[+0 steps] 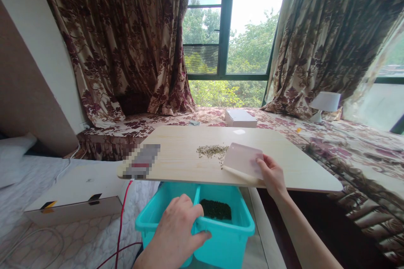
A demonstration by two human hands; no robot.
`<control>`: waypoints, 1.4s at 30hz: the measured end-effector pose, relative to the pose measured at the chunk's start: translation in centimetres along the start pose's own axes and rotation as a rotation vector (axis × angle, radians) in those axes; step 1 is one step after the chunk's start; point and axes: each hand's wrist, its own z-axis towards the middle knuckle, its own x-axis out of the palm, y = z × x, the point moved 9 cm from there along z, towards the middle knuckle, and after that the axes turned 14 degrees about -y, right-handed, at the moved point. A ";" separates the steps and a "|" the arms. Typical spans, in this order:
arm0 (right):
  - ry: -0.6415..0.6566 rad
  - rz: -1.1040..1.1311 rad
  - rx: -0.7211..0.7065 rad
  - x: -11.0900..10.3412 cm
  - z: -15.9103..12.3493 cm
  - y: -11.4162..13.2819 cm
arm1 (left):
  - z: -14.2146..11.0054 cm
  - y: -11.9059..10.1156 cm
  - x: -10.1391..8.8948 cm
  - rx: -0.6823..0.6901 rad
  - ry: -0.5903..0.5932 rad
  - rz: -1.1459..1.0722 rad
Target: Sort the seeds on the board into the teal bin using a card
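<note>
My right hand point(272, 174) pinches the right edge of a translucent, pale pinkish plastic scraper point(242, 159). The sheet is tilted over the wooden tabletop point(176, 138), its left edge beside a scattered heap of small greenish beans or seeds point(212, 150). Below the table's near edge stands a turquoise two-compartment bin point(221, 241). Its right compartment holds a dark green granular mass point(216, 209); the left one is partly hidden by my hand. Fingers curled, my left hand point(178, 229) grips the bin at the front end of its divider.
A blurred-out phone-like device point(143, 162) lies on the table's left end, with a red cable point(123, 214) hanging from it. A white box point(78, 191) rests on the bed at left. Behind the table are another white box point(240, 117) and a lamp point(325, 103).
</note>
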 end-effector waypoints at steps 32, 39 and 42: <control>0.105 -0.011 -0.006 1.1 -0.3 0.1 | 0.1 0.3 0.3 0.016 -0.012 -0.015; 0.153 -0.022 0.010 1.3 -0.6 0.3 | 0.1 0.4 0.2 0.012 -0.025 -0.026; 0.131 -0.031 -0.002 1.1 -0.4 0.4 | 0.1 0.5 0.1 0.009 -0.026 -0.023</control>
